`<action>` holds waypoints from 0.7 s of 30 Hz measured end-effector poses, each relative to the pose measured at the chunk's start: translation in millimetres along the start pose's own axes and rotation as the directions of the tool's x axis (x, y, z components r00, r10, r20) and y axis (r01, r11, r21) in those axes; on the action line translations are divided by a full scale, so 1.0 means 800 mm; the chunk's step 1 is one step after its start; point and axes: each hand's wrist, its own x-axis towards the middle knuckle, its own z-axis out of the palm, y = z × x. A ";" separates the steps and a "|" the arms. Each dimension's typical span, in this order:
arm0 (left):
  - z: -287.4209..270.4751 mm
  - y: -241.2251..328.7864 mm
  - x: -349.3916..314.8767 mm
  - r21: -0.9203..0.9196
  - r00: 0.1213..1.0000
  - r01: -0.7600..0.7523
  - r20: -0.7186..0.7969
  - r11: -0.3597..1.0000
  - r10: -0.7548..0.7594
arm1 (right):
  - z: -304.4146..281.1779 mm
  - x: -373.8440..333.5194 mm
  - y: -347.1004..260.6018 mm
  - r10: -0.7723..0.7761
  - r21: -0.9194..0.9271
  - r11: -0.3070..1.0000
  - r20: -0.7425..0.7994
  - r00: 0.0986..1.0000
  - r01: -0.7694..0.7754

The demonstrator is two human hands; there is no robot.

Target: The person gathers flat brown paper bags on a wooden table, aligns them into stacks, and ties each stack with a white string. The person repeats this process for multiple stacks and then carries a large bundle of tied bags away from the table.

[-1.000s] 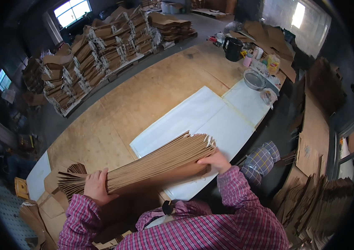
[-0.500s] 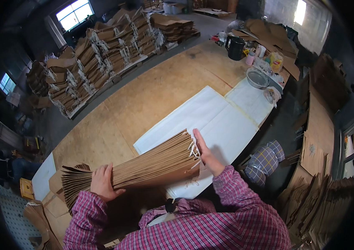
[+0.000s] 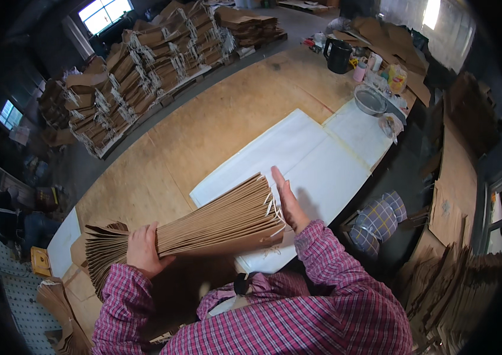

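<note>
Left grip around paper stack, right grip wide beside its end, black jug and basin beyond

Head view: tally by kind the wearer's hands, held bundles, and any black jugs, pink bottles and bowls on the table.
Hands, left hand and right hand: 2
Held brown bundle: 1
Black jug: 1
Pink bottle: 1
Bowl: 1
Total: 6

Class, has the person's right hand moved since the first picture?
Yes. Judged against the white sheet, the right hand has shifted left, and its fingertips reach farther up the picture.
</note>
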 end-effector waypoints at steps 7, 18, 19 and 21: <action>-0.002 0.002 0.003 -0.003 1.000 -0.007 -0.029 1.000 0.007 | 0.009 -0.073 -0.042 -0.449 -0.540 0.769 -0.073 0.890 0.344; -0.001 0.005 0.006 -0.003 1.000 0.007 -0.028 1.000 -0.007 | 0.031 -0.151 0.001 -0.425 -0.522 0.792 -0.102 0.899 0.315; -0.001 0.005 0.006 -0.007 1.000 0.007 -0.030 1.000 -0.008 | 0.029 -0.152 0.003 -0.468 -0.527 0.765 -0.059 0.882 0.370; 0.000 0.005 0.005 -0.010 0.999 0.009 -0.038 1.000 -0.009 | 0.027 -0.153 0.003 -0.453 -0.586 0.715 0.029 0.891 0.382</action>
